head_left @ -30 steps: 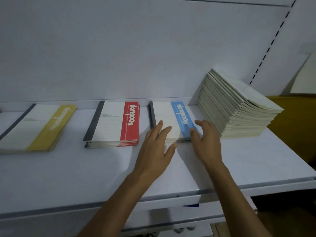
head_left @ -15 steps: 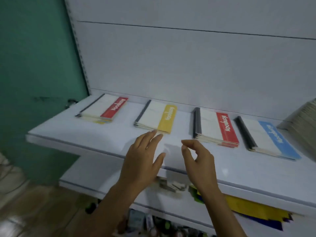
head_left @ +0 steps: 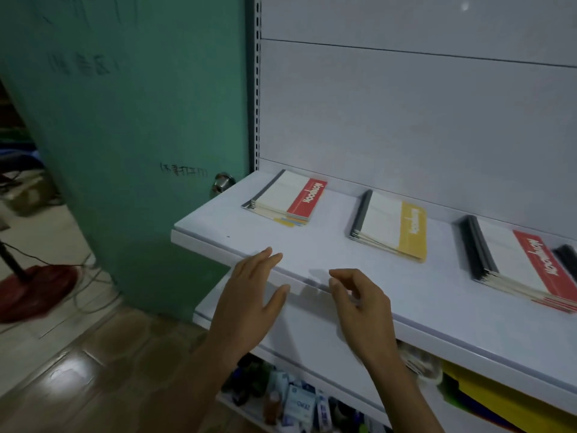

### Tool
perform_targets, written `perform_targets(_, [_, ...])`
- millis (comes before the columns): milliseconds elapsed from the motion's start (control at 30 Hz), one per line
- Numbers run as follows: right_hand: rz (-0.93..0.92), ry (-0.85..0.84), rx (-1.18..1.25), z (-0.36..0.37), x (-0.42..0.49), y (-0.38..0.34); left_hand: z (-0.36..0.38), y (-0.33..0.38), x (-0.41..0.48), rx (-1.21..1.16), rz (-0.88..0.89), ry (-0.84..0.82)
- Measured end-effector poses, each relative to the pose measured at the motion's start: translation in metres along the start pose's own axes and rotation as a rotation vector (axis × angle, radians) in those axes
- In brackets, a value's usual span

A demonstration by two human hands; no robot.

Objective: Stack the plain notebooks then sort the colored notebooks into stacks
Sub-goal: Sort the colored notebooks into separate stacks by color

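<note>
head view — both hands hang in front of the white shelf, holding nothing. the left hand is flat and spread, palm down, its fingertips over the shelf's front lip. the right hand is just beside it with fingers loosely curled and thumb apart from the forefinger, pinching nothing.

on the shelf, from the far left: a mixed pile with a red cover on top and yellow and blue edges peeking out beneath it. well apart to its right lies a yellow stack, then a thicker red stack. a dark spine is cut off at the right edge, and its colour cannot be told. no plain notebooks are in view here. a green door with a door knob stands left of the shelf, and a lower shelf sits below.

the step in hand looks like the colour sorting, with the mixed pile as the work left to do — it is the only pile showing more than one colour. the next move likely calls for reaching forward past the lip to that pile, taking the top red notebook alone without dragging the ones under it, and carrying it across the yellow stack to the red stack. the thin covers may slide together, so a pinch at the open edge seems wiser than a flat push.
</note>
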State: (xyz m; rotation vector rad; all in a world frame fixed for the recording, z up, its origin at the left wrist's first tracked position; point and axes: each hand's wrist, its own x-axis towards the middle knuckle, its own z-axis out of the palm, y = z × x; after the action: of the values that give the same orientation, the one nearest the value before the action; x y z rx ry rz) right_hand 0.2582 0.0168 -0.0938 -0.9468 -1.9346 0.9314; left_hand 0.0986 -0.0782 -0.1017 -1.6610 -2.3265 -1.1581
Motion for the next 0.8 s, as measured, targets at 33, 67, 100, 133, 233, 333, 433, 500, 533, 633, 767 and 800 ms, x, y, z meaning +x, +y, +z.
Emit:
perform_targets(33, [0.021,-0.001,0.029,0.005,0.007,0.002,-0.001,-0.007,0.006,-0.009,-0.003,0.001])
perform_targets(67, [0.033,0.003,0.047,0.011,0.015,0.004,-0.002,-0.015,0.014,-0.018,-0.002,0.001])
perform_targets(100, [0.036,0.013,0.052,0.018,0.024,0.004,-0.003,-0.022,0.022,-0.023,0.003,0.000])
perform_targets(133, [0.035,0.025,0.049,0.026,0.035,0.005,-0.003,-0.030,0.032,-0.023,0.011,-0.003])
perform_targets(233, [0.078,0.040,0.031,0.053,0.076,0.005,-0.004,-0.052,0.067,0.007,0.008,-0.019])
perform_targets(333, [0.120,0.006,-0.001,0.076,0.125,0.003,-0.005,-0.071,0.101,0.040,-0.008,-0.034])
perform_targets(433, [0.163,-0.052,-0.016,0.090,0.178,0.000,-0.006,-0.084,0.129,0.029,-0.008,-0.031])
perform_targets(500, [0.153,-0.039,-0.083,0.102,0.204,0.008,-0.006,-0.092,0.142,0.002,-0.026,-0.016])
perform_targets(533, [0.155,-0.011,-0.135,0.109,0.212,0.015,-0.006,-0.097,0.147,-0.011,-0.038,-0.014])
perform_targets(633, [0.190,0.050,-0.407,0.125,0.216,0.031,-0.005,-0.113,0.163,-0.071,-0.053,-0.066])
perform_targets(767, [0.215,0.082,-0.405,0.130,0.219,0.038,0.000,-0.130,0.207,-0.165,-0.043,-0.151])
perform_targets(800, [0.222,0.100,-0.386,0.130,0.220,0.039,0.003,-0.134,0.218,-0.176,-0.041,-0.175])
